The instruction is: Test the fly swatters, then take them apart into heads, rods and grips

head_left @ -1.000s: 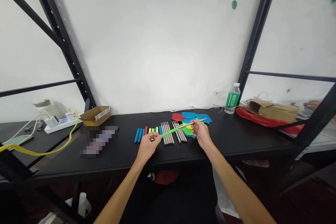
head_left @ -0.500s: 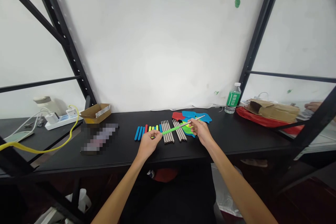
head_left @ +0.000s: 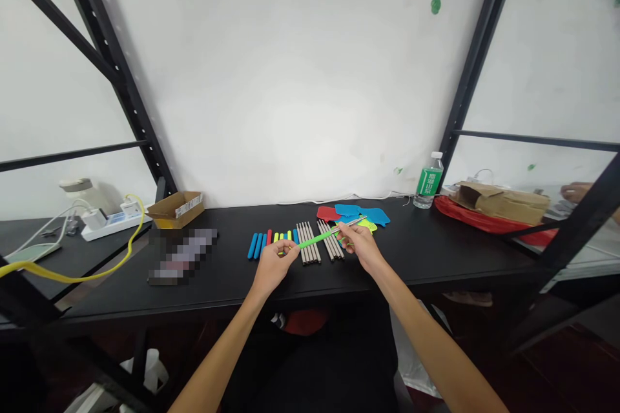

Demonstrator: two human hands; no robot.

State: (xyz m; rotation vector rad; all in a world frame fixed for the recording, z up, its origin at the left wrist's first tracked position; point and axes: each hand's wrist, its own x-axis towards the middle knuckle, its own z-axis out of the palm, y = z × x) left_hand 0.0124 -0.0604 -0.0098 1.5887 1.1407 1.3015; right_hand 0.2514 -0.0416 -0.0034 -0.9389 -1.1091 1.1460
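My left hand (head_left: 274, 263) is closed around the end of a green handle sleeve (head_left: 314, 241). A thin metal rod (head_left: 349, 224) runs out of that sleeve, and my right hand (head_left: 357, 242) pinches it. Both hands hover just above the black table (head_left: 227, 284). Under them lie several bare metal rods (head_left: 310, 243) in a row. To their left lie several coloured sleeves (head_left: 261, 244), blue, red, yellow and green. Behind my right hand sit flat swatter heads (head_left: 356, 212) in red, blue and yellow-green.
A small open cardboard box (head_left: 175, 208) and a blurred flat item (head_left: 181, 255) lie at the left. A power strip (head_left: 113, 222) with a yellow cable sits further left. A water bottle (head_left: 429, 182) stands at the right, near a red tray (head_left: 479, 219) holding a brown bag. Another person's hand (head_left: 576, 192) shows far right.
My right hand has slid left along the rod toward the green sleeve, so less bare rod shows. The left hand has held still.
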